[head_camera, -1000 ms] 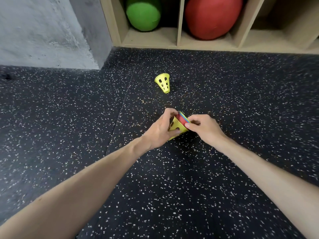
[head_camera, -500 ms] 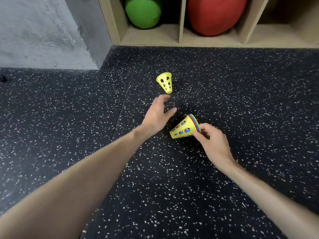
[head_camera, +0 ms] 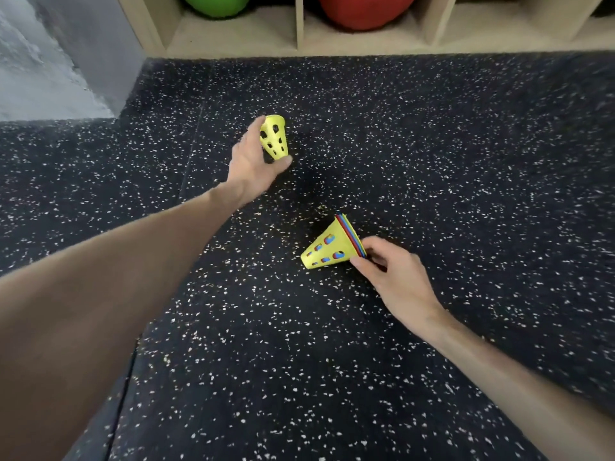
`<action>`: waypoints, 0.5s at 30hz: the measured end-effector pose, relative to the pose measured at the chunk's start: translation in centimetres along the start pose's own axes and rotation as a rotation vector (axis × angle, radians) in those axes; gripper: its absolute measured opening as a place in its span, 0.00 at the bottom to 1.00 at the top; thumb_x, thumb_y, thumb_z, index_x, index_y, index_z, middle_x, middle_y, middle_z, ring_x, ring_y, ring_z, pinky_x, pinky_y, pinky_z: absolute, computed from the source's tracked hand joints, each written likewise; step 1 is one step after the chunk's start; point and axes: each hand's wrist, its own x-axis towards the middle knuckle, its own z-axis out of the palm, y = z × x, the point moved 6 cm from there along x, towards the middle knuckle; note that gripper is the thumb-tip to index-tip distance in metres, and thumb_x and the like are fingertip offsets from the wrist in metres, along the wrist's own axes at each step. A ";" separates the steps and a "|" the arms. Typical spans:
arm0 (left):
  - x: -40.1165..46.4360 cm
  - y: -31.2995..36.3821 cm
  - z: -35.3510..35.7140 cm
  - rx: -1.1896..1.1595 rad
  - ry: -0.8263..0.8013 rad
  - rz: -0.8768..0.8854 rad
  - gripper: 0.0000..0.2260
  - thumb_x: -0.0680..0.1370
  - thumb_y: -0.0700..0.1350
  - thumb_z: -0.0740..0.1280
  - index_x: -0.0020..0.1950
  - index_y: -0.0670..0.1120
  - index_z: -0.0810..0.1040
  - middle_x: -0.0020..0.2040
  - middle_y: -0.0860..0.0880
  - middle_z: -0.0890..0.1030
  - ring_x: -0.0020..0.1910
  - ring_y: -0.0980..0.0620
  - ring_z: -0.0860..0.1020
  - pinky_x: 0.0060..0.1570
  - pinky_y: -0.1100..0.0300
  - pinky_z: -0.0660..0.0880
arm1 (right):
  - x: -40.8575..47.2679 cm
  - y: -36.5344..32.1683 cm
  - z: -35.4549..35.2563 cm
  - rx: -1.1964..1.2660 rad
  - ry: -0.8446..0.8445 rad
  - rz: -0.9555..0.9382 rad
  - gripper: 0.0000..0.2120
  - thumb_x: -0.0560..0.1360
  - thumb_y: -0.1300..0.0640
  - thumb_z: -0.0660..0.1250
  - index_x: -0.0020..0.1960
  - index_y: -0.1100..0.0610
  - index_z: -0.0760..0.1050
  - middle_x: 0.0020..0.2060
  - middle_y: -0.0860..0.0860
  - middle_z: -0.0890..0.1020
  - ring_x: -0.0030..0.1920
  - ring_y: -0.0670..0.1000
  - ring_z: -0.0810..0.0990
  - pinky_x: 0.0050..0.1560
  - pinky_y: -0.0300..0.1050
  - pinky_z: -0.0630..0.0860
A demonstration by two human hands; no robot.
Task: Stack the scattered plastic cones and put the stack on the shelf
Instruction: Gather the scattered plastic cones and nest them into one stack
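Yellow perforated cone point(head_camera: 274, 138) on the speckled floor point(head_camera: 432, 144), half-wrapped by left hand point(head_camera: 254, 161); nested cone stack point(head_camera: 331, 242) pinched at its rim by right hand point(head_camera: 389, 277), liable to slip or splay if tilted.

no writing, label, brand mark or number can be read anywhere from here. the plastic cones carry only punched holes, and the shelf and the balls in it show plain surfaces.
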 end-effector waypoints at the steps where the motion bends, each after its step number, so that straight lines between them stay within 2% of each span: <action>1: -0.1 0.1 0.1 -0.004 0.038 -0.013 0.39 0.77 0.48 0.75 0.81 0.48 0.58 0.71 0.48 0.75 0.72 0.46 0.70 0.73 0.47 0.67 | -0.1 -0.1 0.0 0.002 0.003 0.001 0.07 0.81 0.50 0.66 0.58 0.44 0.79 0.51 0.35 0.84 0.52 0.41 0.82 0.60 0.51 0.78; 3: -0.5 0.3 0.5 0.021 0.106 -0.038 0.36 0.76 0.48 0.75 0.80 0.47 0.61 0.63 0.49 0.78 0.66 0.46 0.72 0.67 0.47 0.72 | -0.3 -0.2 0.1 0.026 0.018 0.004 0.07 0.81 0.51 0.66 0.58 0.45 0.80 0.51 0.34 0.84 0.52 0.40 0.81 0.60 0.50 0.78; 4: -0.7 0.5 0.8 0.051 0.126 -0.033 0.36 0.76 0.49 0.75 0.79 0.47 0.61 0.64 0.48 0.77 0.65 0.45 0.72 0.66 0.47 0.73 | -0.5 -0.3 0.1 0.036 0.028 0.003 0.07 0.81 0.51 0.66 0.58 0.45 0.80 0.50 0.34 0.84 0.52 0.40 0.82 0.59 0.50 0.78; 7: -0.8 1.6 0.9 0.155 0.174 0.012 0.37 0.76 0.51 0.76 0.80 0.47 0.61 0.71 0.42 0.68 0.69 0.42 0.66 0.68 0.49 0.69 | -0.9 0.0 0.3 0.047 0.049 0.010 0.07 0.81 0.51 0.67 0.57 0.45 0.80 0.49 0.35 0.84 0.51 0.44 0.82 0.58 0.52 0.79; 11: 0.4 1.6 0.9 0.109 0.125 -0.008 0.41 0.75 0.51 0.76 0.82 0.50 0.57 0.80 0.43 0.59 0.76 0.41 0.61 0.73 0.46 0.63 | -1.1 0.5 0.6 0.049 0.045 0.027 0.06 0.81 0.49 0.66 0.56 0.45 0.79 0.47 0.44 0.85 0.48 0.56 0.82 0.55 0.58 0.78; 15: 1.3 1.8 2.4 -0.008 0.022 0.004 0.42 0.75 0.49 0.77 0.83 0.52 0.56 0.82 0.44 0.56 0.80 0.44 0.57 0.78 0.47 0.57 | -1.0 0.6 0.5 0.031 0.020 0.031 0.05 0.81 0.49 0.66 0.55 0.47 0.79 0.46 0.44 0.85 0.47 0.56 0.81 0.54 0.57 0.78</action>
